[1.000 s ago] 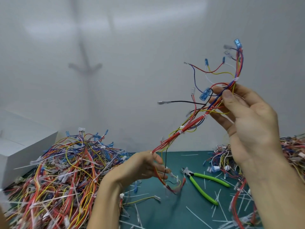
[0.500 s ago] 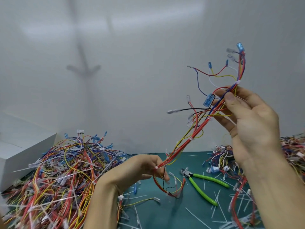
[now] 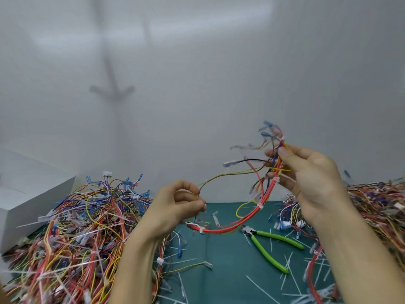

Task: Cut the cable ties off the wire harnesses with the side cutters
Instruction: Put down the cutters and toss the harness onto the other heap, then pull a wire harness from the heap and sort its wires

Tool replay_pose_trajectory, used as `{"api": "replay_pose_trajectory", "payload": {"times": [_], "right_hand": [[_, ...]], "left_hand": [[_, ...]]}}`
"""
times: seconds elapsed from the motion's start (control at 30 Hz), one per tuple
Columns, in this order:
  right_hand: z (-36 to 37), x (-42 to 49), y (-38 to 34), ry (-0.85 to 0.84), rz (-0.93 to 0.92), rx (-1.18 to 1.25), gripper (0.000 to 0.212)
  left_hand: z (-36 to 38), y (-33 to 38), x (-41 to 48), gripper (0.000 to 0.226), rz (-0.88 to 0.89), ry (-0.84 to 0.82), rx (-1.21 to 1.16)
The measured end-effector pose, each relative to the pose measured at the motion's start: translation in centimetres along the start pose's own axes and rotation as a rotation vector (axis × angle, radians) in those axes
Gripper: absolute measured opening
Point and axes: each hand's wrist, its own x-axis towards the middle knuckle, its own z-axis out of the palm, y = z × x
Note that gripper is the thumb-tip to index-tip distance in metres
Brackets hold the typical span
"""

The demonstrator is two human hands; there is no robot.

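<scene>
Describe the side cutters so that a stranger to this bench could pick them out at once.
Start at the dark green cutting mat between the two heaps of coloured wire harnesses. On its right half, below the raised right hand, lie the side cutters with bright green handles, untouched by either hand. They are the only tool there: metal jaws pointing up-left, two splayed lime-green handles, thicker than the thin white cut cable ties scattered around them.

Plain white wall (image 3: 197, 62), teal table mat (image 3: 230, 270), white box (image 3: 26, 194) at left

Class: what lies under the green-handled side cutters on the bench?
The side cutters rest on the green mat, with cut cable ties scattered around the handles. Anything directly beneath them is hidden.
</scene>
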Motion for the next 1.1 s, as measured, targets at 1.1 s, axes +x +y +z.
{"api": "replay_pose_trajectory", "payload": {"times": [1.1], "right_hand": [[-4.4,1.6,11.0,-0.766,0.428,-1.813,0.053]], "left_hand": [[-0.4,0.2,-0.2,0.011,-0.226,0.032,-0.453]]}}
